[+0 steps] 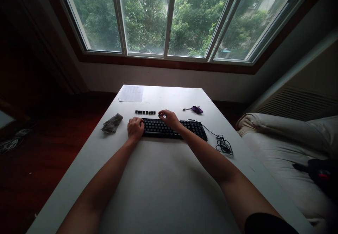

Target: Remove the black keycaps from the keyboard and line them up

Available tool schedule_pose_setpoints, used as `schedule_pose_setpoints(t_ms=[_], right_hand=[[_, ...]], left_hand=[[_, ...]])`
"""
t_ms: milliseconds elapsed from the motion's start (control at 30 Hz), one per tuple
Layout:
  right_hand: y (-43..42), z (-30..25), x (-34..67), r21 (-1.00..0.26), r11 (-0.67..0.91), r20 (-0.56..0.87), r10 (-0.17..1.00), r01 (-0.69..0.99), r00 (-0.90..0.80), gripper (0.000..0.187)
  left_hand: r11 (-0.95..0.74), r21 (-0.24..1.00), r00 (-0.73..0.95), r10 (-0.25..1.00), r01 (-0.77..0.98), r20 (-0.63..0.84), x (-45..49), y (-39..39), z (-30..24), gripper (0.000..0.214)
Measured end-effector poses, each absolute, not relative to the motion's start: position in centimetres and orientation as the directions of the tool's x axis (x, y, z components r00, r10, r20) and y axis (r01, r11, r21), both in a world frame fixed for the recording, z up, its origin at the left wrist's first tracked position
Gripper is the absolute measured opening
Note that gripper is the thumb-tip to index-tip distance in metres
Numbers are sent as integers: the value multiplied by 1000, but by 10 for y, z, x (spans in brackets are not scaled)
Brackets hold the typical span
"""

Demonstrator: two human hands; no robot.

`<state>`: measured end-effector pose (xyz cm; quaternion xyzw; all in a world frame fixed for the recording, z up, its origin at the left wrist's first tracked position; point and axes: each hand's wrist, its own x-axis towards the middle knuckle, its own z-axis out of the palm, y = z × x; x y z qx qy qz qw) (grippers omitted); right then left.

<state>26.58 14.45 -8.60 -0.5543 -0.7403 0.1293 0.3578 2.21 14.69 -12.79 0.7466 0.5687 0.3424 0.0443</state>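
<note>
A black keyboard (163, 131) lies across the white table, with the right forearm passing over it. My left hand (135, 127) is closed around the keyboard's left end, thumb by the upper left corner. Above the back edge of the keyboard, my right hand (169, 118) is closed in a pinch on a small black keycap (159, 115), partly hidden by the fingertips. Just left of that pinch, several black keycaps (145, 112) stand in a row on the table behind the keyboard.
A crumpled grey cloth (112, 123) lies left of my left hand. Behind the keyboard's right side is a purple item (196, 109) beside a thin brush-like stick (187, 109). A coiled cable (224, 145) lies at right. Printed paper (131, 93) sits at the table's far left.
</note>
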Motion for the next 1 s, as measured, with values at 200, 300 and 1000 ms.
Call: schedule_pose_setpoints(t_ms=[200, 300, 1000], right_hand=[[186, -95, 275, -565, 211, 282, 958, 797, -54, 24], [204, -100, 275, -508, 138, 210, 977, 850, -33, 23], [236, -112, 242, -325, -22, 32, 999, 945, 34, 25]], left_hand=[[-356, 455, 127, 878, 816, 461, 23, 146, -126, 17], [-360, 460, 128, 878, 812, 461, 23, 145, -124, 16], [-346, 456, 125, 885, 820, 448, 20, 148, -126, 15]])
